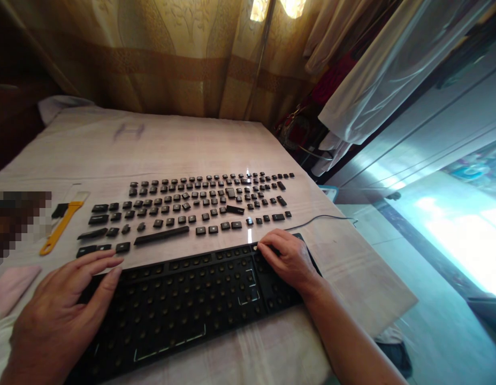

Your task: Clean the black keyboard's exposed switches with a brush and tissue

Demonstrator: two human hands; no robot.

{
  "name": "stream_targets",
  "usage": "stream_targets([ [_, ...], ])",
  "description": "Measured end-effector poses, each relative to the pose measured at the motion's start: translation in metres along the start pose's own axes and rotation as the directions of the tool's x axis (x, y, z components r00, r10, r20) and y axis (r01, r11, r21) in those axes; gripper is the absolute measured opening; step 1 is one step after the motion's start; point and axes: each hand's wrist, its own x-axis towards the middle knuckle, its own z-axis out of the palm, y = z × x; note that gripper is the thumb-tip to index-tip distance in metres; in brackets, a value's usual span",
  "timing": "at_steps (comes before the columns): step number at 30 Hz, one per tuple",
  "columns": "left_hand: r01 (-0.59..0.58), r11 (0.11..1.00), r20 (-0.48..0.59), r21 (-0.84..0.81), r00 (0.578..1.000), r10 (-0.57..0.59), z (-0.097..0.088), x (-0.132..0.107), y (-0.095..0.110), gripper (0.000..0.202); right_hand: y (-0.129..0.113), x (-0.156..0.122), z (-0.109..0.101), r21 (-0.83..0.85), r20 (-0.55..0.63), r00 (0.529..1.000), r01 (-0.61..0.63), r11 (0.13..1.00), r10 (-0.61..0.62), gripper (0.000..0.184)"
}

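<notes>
A black keyboard (pixel 183 299) with its keycaps off lies on the cloth-covered table, and rows of bare key posts show across it. My left hand (pixel 67 315) lies over the keyboard's left end, fingers stretched out and thumb apart, with nothing visible in it. At the upper right of the keyboard is my right hand (pixel 290 259). Its thumb and forefinger are pinched together at the top edge, by a small pale spot too small to name. Loose black keycaps (pixel 195 194) are laid out in rows behind the keyboard. Among them is a long space bar (pixel 162 236).
A yellow-handled tool (pixel 61 227) with a dark end lies at the left. Near it is a pink cloth (pixel 17 289). The keyboard's cable (pixel 323 217) runs off the table's right edge. Curtains (pixel 171 59) hang behind, and clothes (pixel 352 96) hang at the right.
</notes>
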Motion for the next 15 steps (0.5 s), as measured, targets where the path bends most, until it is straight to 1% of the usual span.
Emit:
stream_targets([
  [6, 0.005, 1.000, 0.011, -0.009, 1.000, -0.005, 0.0005, 0.0004, -0.0003, 0.025, 0.0021, -0.0001, 0.0030, 0.025, -0.056, 0.998, -0.006, 1.000, 0.008, 0.008],
  [11, 0.011, 1.000, 0.015, -0.003, 1.000, -0.011, 0.0009, -0.0007, -0.0019, 0.024, 0.0028, -0.0010, 0.0013, 0.026, -0.040, 0.999, 0.019, 0.999, -0.018, 0.012],
  [15, 0.002, 1.000, 0.015, 0.008, 1.000, -0.002, -0.0005, 0.0007, 0.0012, 0.024, 0.0030, -0.0008, -0.0003, 0.005, -0.018, 0.999, 0.039, 0.999, -0.039, 0.016],
])
